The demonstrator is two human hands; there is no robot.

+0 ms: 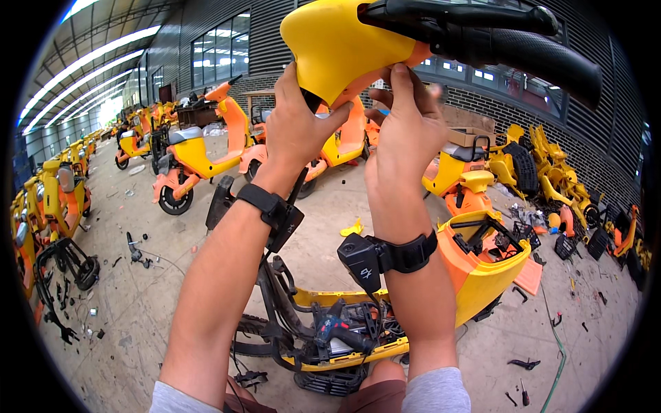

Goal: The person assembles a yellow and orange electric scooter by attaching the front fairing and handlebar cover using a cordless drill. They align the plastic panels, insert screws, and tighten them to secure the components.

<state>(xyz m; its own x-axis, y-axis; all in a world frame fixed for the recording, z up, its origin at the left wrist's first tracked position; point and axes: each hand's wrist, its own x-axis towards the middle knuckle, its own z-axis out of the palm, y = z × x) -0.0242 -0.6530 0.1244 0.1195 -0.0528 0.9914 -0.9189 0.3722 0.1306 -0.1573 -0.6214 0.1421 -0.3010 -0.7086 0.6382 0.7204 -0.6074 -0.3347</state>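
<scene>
A yellow and orange scooter handlebar cover (pixel 348 45) is raised at the top of the view. My left hand (pixel 299 124) is wrapped round its lower left end, the thumb along the underside. At the orange lower edge, my right hand (pixel 407 127) has its thumb and fingers closed on the cover; the fingertips behind are partly hidden. A black handlebar grip (pixel 544 58) and a brake lever (pixel 475 17) stick out to the right of the cover. Below my forearms stands the stripped scooter body (pixel 375 354), with a cordless drill (pixel 332 323) lying in it among cables.
An open yellow rear body shell (pixel 482 275) stands right of my right forearm. Yellow scooters (pixel 206 148) line the left and back. Scrap panels (pixel 544 172) are piled by the brick wall. A screwdriver (pixel 525 394) and a green hose (pixel 559 344) lie on the floor.
</scene>
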